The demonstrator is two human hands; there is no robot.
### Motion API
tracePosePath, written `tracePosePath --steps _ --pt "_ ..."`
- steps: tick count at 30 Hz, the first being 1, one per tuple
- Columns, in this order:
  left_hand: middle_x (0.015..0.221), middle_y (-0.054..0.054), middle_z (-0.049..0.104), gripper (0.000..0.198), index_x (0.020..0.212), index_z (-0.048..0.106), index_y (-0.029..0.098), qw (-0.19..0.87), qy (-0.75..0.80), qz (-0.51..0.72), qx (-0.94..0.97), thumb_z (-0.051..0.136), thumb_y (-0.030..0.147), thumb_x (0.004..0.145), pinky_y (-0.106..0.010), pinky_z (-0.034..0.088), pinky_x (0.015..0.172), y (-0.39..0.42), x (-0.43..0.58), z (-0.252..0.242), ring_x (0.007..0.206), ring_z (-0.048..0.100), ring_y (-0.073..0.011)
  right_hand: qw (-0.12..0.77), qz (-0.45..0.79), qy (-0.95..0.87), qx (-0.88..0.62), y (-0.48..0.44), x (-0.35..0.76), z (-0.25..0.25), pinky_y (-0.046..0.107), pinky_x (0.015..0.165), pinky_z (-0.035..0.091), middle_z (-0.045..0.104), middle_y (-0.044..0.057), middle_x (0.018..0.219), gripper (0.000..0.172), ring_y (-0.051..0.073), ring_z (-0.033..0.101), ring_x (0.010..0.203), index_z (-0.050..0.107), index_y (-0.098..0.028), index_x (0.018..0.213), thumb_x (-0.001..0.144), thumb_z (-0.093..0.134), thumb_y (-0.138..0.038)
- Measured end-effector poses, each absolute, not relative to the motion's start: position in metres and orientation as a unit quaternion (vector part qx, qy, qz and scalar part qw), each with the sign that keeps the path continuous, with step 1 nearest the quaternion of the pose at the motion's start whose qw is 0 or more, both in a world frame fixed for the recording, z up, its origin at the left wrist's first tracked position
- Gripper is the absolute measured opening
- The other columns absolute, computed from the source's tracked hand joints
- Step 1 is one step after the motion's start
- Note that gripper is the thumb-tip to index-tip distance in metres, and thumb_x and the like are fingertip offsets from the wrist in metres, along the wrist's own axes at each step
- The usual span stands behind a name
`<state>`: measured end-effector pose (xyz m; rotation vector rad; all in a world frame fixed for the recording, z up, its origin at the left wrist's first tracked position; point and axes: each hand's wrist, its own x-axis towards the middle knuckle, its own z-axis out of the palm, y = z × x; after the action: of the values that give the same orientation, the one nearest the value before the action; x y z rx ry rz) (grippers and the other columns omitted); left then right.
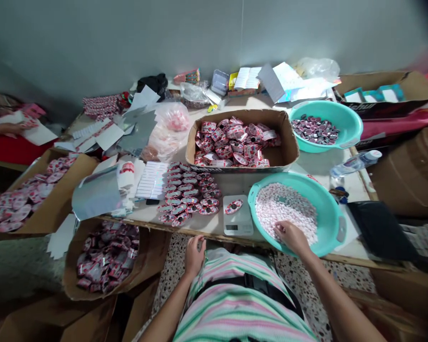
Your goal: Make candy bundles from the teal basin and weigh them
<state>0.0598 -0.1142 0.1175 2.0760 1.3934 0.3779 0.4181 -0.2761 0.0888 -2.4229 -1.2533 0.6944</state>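
Observation:
My right hand [291,237] reaches into a teal basin [330,213], its fingers drawn together among small pink-and-white pellets [288,206]. Just left of the basin is a white digital scale [238,228] with one red-and-white printed oval packet [234,206] on its pan. My left hand [195,256] rests by the table's front edge with its fingers curled, and I see nothing in it. Rows of similar packets [189,190] stand close together beyond that hand, left of the scale.
Behind the scale stands a cardboard box [287,137] of packets, beside a second teal basin [353,126] of dark round pieces. A plastic bottle [355,163] lies at the right. Packet-filled cartons [71,270] sit at the left, where another person's hand [12,128] shows.

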Motion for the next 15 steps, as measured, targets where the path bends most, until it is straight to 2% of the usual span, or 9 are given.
tracePosePath --steps 5,9,15 --pt "0.089 -0.006 0.066 0.019 0.096 0.061 0.020 0.306 0.517 0.135 0.788 0.049 0.031 0.085 -0.039 0.050 0.083 -0.116 0.059 0.114 0.090 0.061 -0.0218 0.175 0.217 -0.453 -0.847 -0.277 0.420 0.089 0.026 0.063 0.037 0.066 0.006 0.080 0.026 0.017 0.059 0.069 0.069 -0.020 0.074 0.082 0.049 -0.034" --pt "0.089 -0.006 0.066 0.020 0.095 0.062 0.020 0.306 0.518 0.135 0.787 0.049 0.031 0.085 -0.040 0.050 0.083 -0.118 0.057 0.114 0.089 0.061 -0.0223 0.196 0.168 -0.444 -0.858 -0.285 0.424 0.085 0.028 0.070 0.040 0.068 0.007 0.082 0.029 0.019 0.060 0.076 0.071 -0.020 0.077 0.082 0.048 -0.038" --pt "0.089 -0.006 0.066 0.021 0.097 0.062 0.020 0.297 0.521 0.132 0.789 0.048 0.031 0.085 -0.039 0.050 0.082 -0.120 0.051 0.111 0.089 0.061 -0.0219 0.208 0.128 -0.402 -0.882 -0.286 0.428 0.092 0.029 0.062 0.040 0.069 0.007 0.080 0.036 0.019 0.060 0.067 0.072 -0.019 0.081 0.084 0.045 -0.044"
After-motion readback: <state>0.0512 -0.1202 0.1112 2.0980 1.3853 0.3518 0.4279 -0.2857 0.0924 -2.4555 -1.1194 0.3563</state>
